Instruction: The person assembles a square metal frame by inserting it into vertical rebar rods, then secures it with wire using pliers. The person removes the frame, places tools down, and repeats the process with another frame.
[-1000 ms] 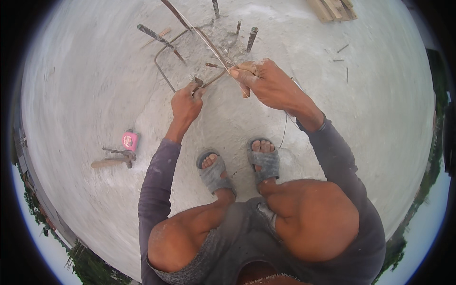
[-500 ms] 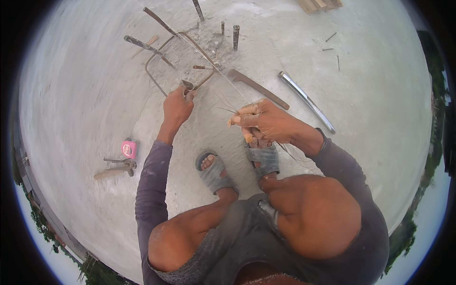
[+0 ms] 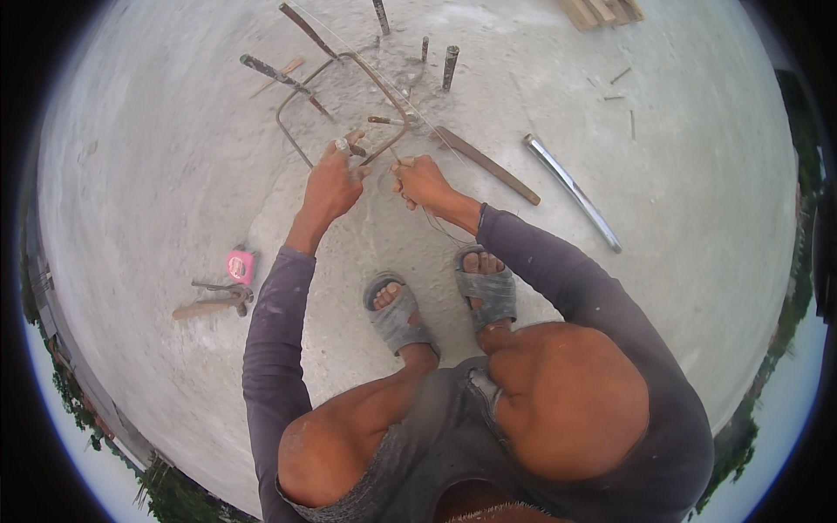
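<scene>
A bent rusty rebar stirrup (image 3: 381, 85) surrounds part of a group of short bars rising from the concrete. At its near corner my left hand (image 3: 331, 183) is closed around a short rebar stub (image 3: 356, 149), its fingers curled past the top. Just right of that corner, my right hand (image 3: 423, 183) is closed on thin tie wire (image 3: 440, 228), whose loose ends loop below the wrist. Part of the wire is hidden by the fingers. A pale string (image 3: 384, 80) runs over the stirrup and passes close to my right hand.
Upright rebar (image 3: 450, 68) stands beyond my hands. To the right lie a flat rusty blade-like bar (image 3: 488, 166), a shiny metal tube (image 3: 571, 193), several nails (image 3: 621, 75) and slatted wood (image 3: 600, 12). A pink tape measure (image 3: 241, 264) and a wooden-handled hammer (image 3: 209, 306) lie left.
My right hand has moved left and forward, from above my right foot to the stirrup's near corner, carrying the wire. My left hand stays at the stub, its fingers now reaching farther around it.
</scene>
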`<state>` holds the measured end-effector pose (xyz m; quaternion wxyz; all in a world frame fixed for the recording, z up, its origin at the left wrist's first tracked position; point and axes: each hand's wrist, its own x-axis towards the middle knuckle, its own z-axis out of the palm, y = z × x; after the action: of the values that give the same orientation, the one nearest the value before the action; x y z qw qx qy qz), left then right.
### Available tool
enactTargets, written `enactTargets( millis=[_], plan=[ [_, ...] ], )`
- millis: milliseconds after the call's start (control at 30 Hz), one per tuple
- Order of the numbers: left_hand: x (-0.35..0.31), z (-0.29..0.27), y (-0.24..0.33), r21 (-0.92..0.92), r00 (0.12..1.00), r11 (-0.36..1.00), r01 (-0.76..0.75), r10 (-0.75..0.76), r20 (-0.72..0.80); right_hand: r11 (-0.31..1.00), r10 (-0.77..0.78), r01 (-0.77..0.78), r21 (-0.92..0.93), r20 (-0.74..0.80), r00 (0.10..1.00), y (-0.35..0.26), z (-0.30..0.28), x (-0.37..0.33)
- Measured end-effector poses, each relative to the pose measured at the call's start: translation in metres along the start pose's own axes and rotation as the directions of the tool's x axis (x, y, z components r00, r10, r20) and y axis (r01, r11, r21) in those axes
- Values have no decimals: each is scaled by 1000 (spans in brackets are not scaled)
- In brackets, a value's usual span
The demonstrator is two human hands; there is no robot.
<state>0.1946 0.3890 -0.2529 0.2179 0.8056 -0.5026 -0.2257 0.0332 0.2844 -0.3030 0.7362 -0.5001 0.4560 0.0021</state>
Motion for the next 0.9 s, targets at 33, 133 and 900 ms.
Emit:
enactTargets(
  millis=[33, 133, 900],
  plan=[
    [2, 0, -3, 12, 999, 1000, 19, -20, 51, 994, -44, 48, -96, 47, 998, 0, 1, 6],
    [8, -2, -11, 60, 979, 998, 36, -47, 197, 894, -221, 261, -365, 148, 964, -3, 8, 21],
    [14, -10, -3, 56, 964, 998, -29, 13, 265, 692, -514, 392, -607, -32, 857, 11, 19, 10]
  ],
)
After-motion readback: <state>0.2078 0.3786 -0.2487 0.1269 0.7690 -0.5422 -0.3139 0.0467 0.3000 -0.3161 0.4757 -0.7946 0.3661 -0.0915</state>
